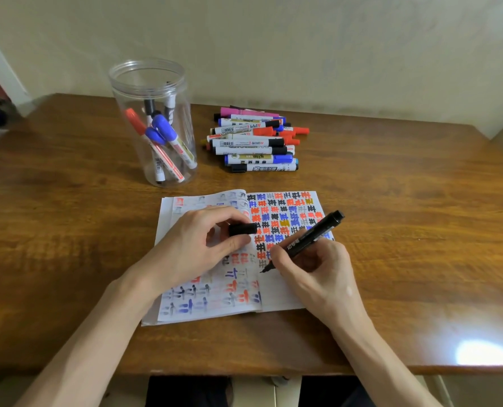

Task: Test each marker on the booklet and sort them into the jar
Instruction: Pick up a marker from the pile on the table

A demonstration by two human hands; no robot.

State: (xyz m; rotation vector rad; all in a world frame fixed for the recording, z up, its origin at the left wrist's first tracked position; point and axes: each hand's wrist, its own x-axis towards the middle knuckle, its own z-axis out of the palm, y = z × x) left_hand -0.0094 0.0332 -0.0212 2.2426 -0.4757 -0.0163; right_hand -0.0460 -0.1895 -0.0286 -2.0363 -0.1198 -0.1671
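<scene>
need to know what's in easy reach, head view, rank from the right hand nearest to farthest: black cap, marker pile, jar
From the right hand holding the black marker:
1. black cap, just left, pinched by the left hand
2. marker pile, ahead, beyond the booklet
3. jar, far back left

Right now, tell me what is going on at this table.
A person is mid-test. The right-hand grip holds an uncapped black marker, its tip down at the right page of the open booklet. The left-hand grip pinches the black cap over the left page. The clear jar at back left holds several capped markers, and a pile of markers lies on the wooden table to its right.
</scene>
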